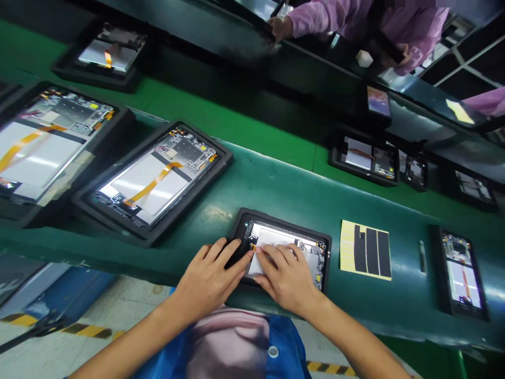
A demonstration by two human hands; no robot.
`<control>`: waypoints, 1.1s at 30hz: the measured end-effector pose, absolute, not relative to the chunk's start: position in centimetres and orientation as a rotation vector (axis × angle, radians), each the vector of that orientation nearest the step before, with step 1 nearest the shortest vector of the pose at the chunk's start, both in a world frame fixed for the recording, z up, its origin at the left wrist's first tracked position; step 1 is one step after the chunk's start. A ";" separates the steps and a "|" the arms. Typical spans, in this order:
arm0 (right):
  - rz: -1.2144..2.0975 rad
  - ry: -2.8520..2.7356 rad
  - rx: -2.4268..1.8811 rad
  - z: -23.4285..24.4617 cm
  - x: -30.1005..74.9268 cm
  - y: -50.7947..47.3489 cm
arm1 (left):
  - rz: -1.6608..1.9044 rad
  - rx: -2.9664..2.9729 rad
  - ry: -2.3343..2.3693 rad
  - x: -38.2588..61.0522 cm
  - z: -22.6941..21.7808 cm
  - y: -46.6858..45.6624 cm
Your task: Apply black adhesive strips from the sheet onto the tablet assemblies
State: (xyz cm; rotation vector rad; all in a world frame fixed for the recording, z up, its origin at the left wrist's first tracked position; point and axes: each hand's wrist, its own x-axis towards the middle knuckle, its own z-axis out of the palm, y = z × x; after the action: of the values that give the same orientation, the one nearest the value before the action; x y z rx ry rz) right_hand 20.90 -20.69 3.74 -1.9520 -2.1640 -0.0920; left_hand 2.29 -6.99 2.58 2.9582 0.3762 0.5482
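An opened tablet (300, 243) lies in a black tray (276, 218) on the near green ledge, its silver battery and circuit board showing. My left hand (209, 276) rests on the tray's left edge, fingertips pressing near a small orange flex connector at the tablet's left end. My right hand (286, 276) lies flat on the tablet's silver middle, index fingertip meeting the left fingers at that connector. Neither hand holds anything loose.
A yellow backing sheet with three black adhesive strips (366, 249) lies right of the tray. More trayed open tablets sit at left (153, 179), far left (43, 139), right (461, 271) and across the belt (365, 158). A person in pink sleeves (335, 18) works opposite.
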 end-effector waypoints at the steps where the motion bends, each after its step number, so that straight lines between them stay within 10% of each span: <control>1: -0.092 -2.159 -1.960 3.7 20.9 -20.7 | 0.558 2.954 0.374 2.2 2.5 -7.0; 33: -0.060 -2.270 -1.911 4.2 21.0 -20.7 | 0.523 2.914 0.407 2.2 2.4 -7.2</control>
State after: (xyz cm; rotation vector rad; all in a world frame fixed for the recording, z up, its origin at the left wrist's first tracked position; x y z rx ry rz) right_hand 20.98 -20.68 4.23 -1.9106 -2.2696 -0.0601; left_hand 2.21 -7.20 2.41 2.9138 0.4071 0.5232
